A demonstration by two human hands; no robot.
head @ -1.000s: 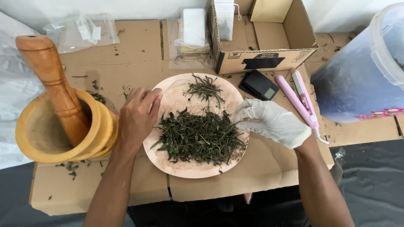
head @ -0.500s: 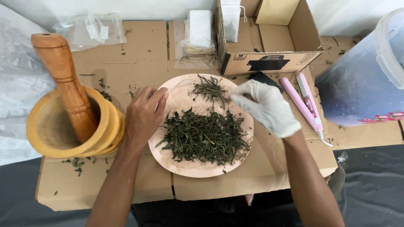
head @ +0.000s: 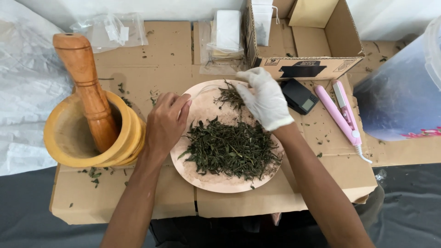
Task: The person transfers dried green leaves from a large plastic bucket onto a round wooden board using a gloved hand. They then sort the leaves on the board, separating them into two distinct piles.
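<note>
A round pale plate (head: 206, 184) lies on the cardboard with a large heap of dried green leaves (head: 229, 149) and a small tuft of dried stems (head: 228, 97) near its far rim. My bare left hand (head: 166, 123) sits at the plate's left rim, fingers curled, and seems to pinch a faint small clear bag (head: 202, 89). My right hand (head: 266, 98), in a white glove, is over the plate's far side, its fingertips closed at the small tuft.
A yellow wooden mortar (head: 64, 147) with a pestle (head: 89, 92) stands at the left. Behind the plate are an open cardboard box (head: 312, 66), a black pocket scale (head: 298, 96), a pink clamp tool (head: 342, 115), plastic bags (head: 110, 30) and a big translucent tub (head: 404, 92).
My gloved right hand has moved from the plate's right side up to the small tuft at the far rim. The left hand has stayed at the left rim.
</note>
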